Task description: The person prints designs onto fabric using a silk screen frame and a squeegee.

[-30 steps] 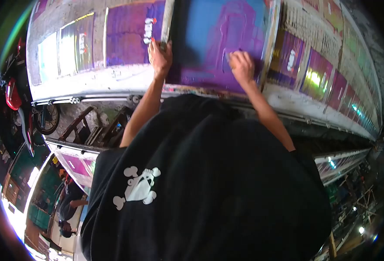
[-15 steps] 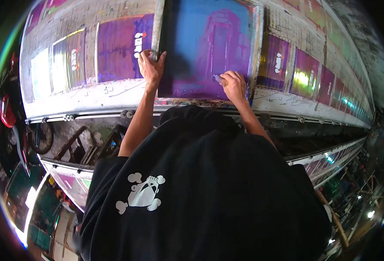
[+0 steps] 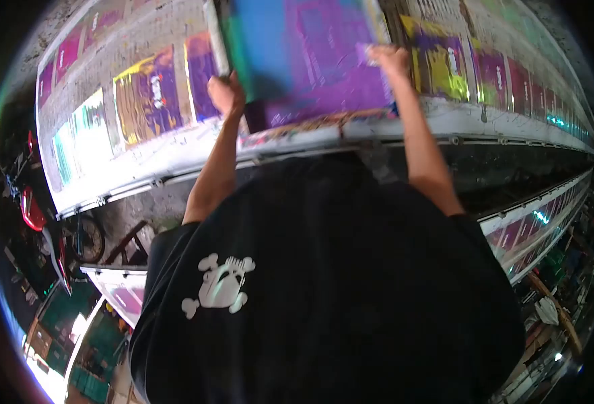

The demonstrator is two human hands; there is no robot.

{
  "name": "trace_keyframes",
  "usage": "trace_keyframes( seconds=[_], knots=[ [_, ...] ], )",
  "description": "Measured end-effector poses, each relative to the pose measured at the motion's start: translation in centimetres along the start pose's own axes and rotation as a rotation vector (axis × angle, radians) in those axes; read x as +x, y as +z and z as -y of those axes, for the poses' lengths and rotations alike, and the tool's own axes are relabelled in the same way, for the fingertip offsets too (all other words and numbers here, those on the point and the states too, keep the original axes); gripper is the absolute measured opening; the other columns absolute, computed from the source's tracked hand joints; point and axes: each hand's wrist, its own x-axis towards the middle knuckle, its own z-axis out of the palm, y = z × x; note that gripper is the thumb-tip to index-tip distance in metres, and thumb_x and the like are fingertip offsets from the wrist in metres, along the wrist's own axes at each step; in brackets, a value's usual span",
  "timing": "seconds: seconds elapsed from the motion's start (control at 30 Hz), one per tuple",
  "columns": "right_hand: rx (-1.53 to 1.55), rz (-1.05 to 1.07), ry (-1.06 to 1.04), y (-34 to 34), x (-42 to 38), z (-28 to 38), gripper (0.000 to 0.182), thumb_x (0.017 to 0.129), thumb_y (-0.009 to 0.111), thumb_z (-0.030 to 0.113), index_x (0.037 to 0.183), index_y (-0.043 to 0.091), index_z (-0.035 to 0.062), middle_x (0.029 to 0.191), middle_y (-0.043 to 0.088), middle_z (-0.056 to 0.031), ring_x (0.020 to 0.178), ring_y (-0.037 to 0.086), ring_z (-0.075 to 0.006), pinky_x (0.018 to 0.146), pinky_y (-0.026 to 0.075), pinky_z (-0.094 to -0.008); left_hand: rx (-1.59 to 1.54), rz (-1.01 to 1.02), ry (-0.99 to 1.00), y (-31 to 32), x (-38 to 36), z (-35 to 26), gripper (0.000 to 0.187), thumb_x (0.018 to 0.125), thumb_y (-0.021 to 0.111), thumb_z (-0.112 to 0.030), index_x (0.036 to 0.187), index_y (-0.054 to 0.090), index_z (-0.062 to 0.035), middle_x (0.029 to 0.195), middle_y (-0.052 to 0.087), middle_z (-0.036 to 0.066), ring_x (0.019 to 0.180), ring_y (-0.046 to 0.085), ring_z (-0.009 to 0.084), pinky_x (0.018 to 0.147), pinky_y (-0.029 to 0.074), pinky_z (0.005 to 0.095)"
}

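A framed printing screen [image 3: 276,47], with a blue and purple mesh, lies on the long table in front of me. My left hand [image 3: 227,95] is closed at the near left corner of the screen, on its frame. My right hand [image 3: 392,59] is at the right side of the mesh, fingers bent round a small purple-stained piece; I cannot tell what it is. Purple ink [image 3: 337,87] covers the right and near part of the mesh. To the left, a purple print [image 3: 201,84] is partly covered by the frame.
Yellow and purple printed panels [image 3: 150,101] line the white table [image 3: 142,165] on both sides. A second long table [image 3: 532,219] stands behind me on the right. A red motorcycle [image 3: 33,210] is at the far left.
My right hand has moved from the mesh's near middle up and right to the frame side. The left hand has closed more at the frame. The view has tilted, and the frame overlaps more of the left print.
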Motion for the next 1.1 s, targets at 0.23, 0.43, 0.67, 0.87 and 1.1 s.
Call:
trace_keyframes(
  seconds=[0.23,0.43,0.67,0.87,1.1],
  knots=[
    [0.19,-0.018,0.116,-12.1,2.1,-8.2,0.021,0.076,0.082,0.008,0.095,0.077,0.0,0.095,0.076,-0.007,0.086,0.07,-0.0144,0.081,0.055,-0.0276,0.022,-0.115,0.064,7.5,-7.1,-10.6,0.045,0.085,0.071,-0.038,0.098,0.052,0.0002,0.102,0.055,0.02,0.104,0.053,0.0393,0.09,0.042,0.0503],
    [0.001,-0.147,0.216,-11.5,-1.5,-12.3,0.076,0.066,0.09,0.031,0.125,0.058,-0.0044,0.118,0.066,-0.0173,0.107,0.064,-0.0267,0.093,0.05,-0.0343,0.076,-0.065,0.149,7.1,-7.1,-11.0,0.045,0.086,0.07,-0.039,0.097,0.051,0.0015,0.098,0.055,0.02,0.1,0.054,0.0388,0.087,0.043,0.0499],
    [-0.241,-0.265,-0.177,-10.5,-3.6,-11.8,0.059,0.07,0.084,0.031,0.118,0.064,0.0024,0.124,0.061,-0.0185,0.117,0.058,-0.0356,0.1,0.046,-0.0413,0.183,-0.085,0.09,8.5,-7.2,-10.6,0.047,0.088,0.067,-0.04,0.101,0.051,0.0015,0.1,0.055,0.019,0.102,0.054,0.0385,0.088,0.043,0.0494],
    [-0.636,0.123,-0.965,-6.1,-7.5,-6.9,0.007,0.076,0.068,0.006,0.083,0.068,0.0065,0.087,0.06,-0.0075,0.089,0.057,-0.0262,0.078,0.045,-0.0404,0.116,-0.049,0.02,7.3,-7.6,-11.8,0.045,0.09,0.066,-0.041,0.103,0.052,0.0,0.101,0.057,0.021,0.103,0.055,0.0396,0.089,0.043,0.0494],
    [-0.742,0.287,-0.849,-1.2,15.0,4.0,0.012,0.086,0.063,0.015,0.076,0.067,0.0078,0.083,0.067,-0.0115,0.089,0.063,-0.0311,0.078,0.05,-0.0455,0.073,-0.018,0.002,6.3,-7.5,-12.7,0.044,0.089,0.069,-0.037,0.106,0.053,-0.0002,0.1,0.057,0.019,0.1,0.054,0.0383,0.087,0.043,0.0488]
  ],
)
